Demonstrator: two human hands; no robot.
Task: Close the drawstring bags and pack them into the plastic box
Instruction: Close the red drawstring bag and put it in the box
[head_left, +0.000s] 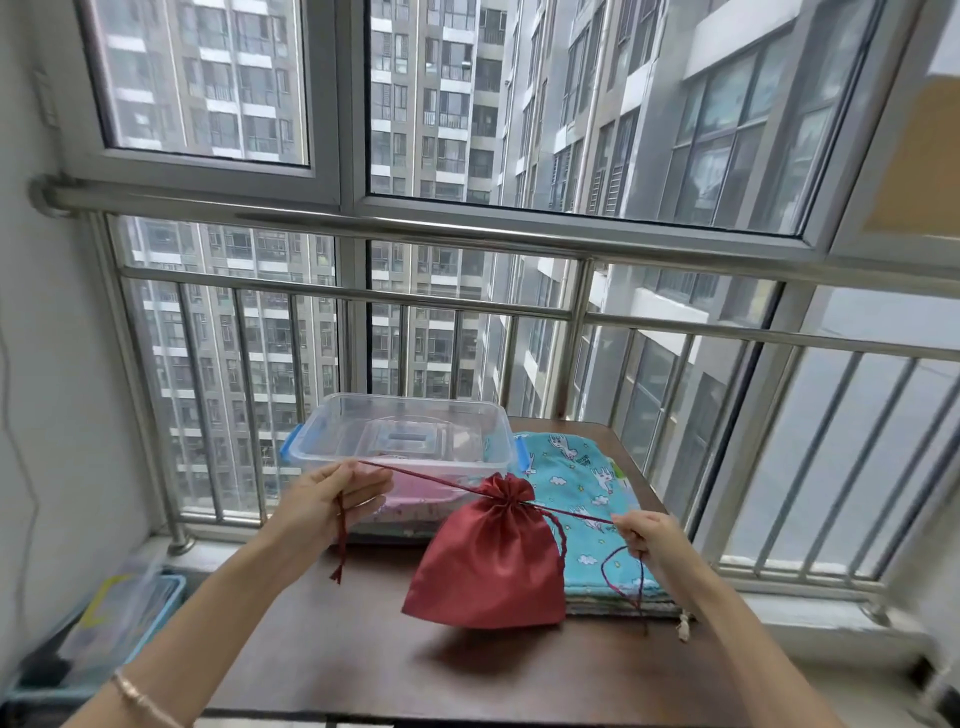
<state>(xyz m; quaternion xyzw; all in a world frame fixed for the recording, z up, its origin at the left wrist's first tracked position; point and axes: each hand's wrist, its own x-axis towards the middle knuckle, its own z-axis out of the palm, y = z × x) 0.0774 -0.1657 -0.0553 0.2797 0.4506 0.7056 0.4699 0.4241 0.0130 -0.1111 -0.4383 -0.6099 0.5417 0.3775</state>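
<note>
Red bag (488, 556) cinched shut, held above tabletop (363, 649). Left hand (332, 499) and right hand (644, 530) each grip its cord (415, 475). Box (400, 436): pink fabric shows through wall.

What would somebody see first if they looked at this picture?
Probably the shiny red bag in the middle, hanging above the brown table with its neck gathered tight. The left hand and right hand pinch its cord, stretched out to either side. Behind it sits a clear plastic box, with tall buildings outside the window.
</note>
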